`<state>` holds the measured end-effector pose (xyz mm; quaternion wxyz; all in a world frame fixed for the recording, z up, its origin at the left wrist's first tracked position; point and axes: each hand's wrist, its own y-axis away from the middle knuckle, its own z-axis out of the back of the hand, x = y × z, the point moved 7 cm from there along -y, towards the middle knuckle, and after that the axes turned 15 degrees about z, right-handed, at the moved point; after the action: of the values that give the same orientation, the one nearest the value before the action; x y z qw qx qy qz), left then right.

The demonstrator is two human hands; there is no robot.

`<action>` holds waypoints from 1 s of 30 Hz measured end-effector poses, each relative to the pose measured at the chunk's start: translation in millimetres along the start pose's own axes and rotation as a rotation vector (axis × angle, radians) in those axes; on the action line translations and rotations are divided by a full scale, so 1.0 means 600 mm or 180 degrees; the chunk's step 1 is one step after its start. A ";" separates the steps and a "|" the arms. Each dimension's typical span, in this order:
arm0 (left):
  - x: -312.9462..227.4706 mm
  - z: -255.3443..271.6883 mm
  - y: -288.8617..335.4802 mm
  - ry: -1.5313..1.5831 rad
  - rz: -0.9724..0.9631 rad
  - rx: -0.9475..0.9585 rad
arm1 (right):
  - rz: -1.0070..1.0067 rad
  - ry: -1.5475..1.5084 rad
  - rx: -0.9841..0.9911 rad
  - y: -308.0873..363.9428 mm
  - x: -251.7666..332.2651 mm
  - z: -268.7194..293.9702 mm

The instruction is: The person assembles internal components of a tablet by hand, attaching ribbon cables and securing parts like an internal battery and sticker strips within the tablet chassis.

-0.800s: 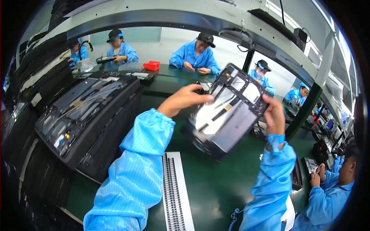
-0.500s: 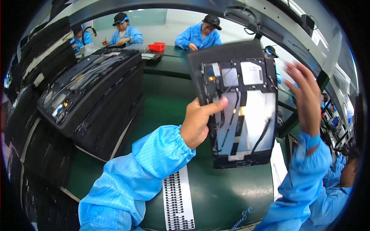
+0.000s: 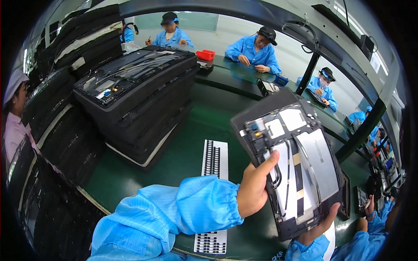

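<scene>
An opened tablet [image 3: 321, 154], with its silver battery, black cables and white labels showing, is held up tilted over the right part of the table. A black foam sheet or tray [image 3: 260, 108] lies behind it, its far edge standing out past the tablet. My left hand [image 3: 254, 191] grips the left long edge, thumb on top of the tablet and fingers hidden beneath. At the lower right corner, my right hand [image 3: 320, 227] holds the near end, thumb along the edge and other fingers underneath.
On the left rises a tall stack of black foam trays [image 3: 143, 106] with another opened tablet [image 3: 126, 71] on top. A white sheet of small black stickers [image 3: 220, 162] lies on the green table [image 3: 174, 163]. Co-workers in blue sit beyond; a red bin [image 3: 205, 55] stands near them.
My right hand has come down from the raised, open position to the tablet's lower right corner. The tablet has tilted and sits lower right in view. The whole view has shifted.
</scene>
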<state>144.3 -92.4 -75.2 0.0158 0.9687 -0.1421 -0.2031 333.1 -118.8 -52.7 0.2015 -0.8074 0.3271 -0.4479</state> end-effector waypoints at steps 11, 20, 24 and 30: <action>0.049 0.077 0.182 -0.2047 0.1347 0.0179 | -0.1529 0.0908 -0.0254 -0.024 -0.109 0.177; -0.295 0.148 0.436 -0.3296 -0.3873 -0.3195 | 0.2589 0.4979 0.2983 -0.114 -0.002 0.040; -0.321 0.257 0.402 -0.3112 -0.2465 -0.3335 | 0.0976 0.2612 0.4341 -0.113 -0.058 -0.270; -0.312 0.263 0.366 -0.4103 -0.2321 -0.3288 | -0.0414 0.1824 0.5506 -0.006 -0.431 -0.453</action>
<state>-141.8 -245.9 -127.4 0.3008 0.5241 0.3015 -0.7375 2.5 58.2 -63.2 0.6218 -0.2495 -0.1313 -0.7306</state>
